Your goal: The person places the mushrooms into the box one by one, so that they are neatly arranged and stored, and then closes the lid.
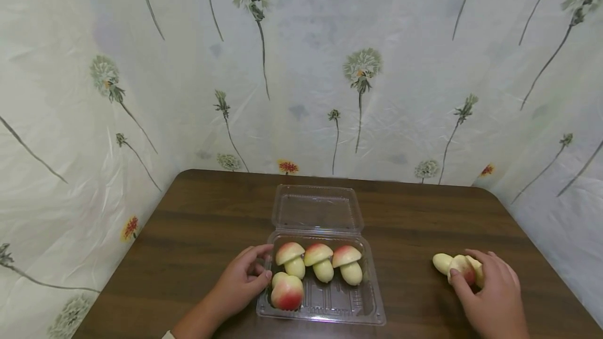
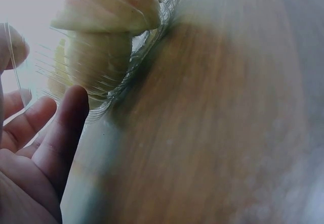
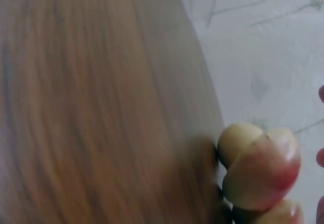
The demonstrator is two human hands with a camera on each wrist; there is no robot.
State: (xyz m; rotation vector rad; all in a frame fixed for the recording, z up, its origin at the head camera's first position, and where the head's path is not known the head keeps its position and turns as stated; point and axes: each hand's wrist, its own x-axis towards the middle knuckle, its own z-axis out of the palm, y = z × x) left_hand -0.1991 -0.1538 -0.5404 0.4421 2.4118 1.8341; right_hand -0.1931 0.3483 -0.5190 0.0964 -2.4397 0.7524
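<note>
A clear plastic clamshell box [image 1: 325,305] lies open on the brown table, lid [image 1: 316,208] folded back. Inside sit several mushroom-shaped pieces with red-yellow caps: three in a row [image 1: 319,260] and one [image 1: 287,292] at the front left. My left hand [image 1: 242,279] rests against the box's left edge, fingers curled at its rim; the left wrist view shows those fingers [image 2: 61,128] beside the ribbed plastic wall [image 2: 126,67]. My right hand [image 1: 490,289] grips a mushroom piece [image 1: 459,266] [image 3: 260,166] on the table at the right, with another one lying beside it.
The wooden table [image 1: 202,224] stands in a corner draped with white dandelion-print sheeting [image 1: 330,67] on three sides. Its right edge [image 1: 551,260] runs close to my right hand.
</note>
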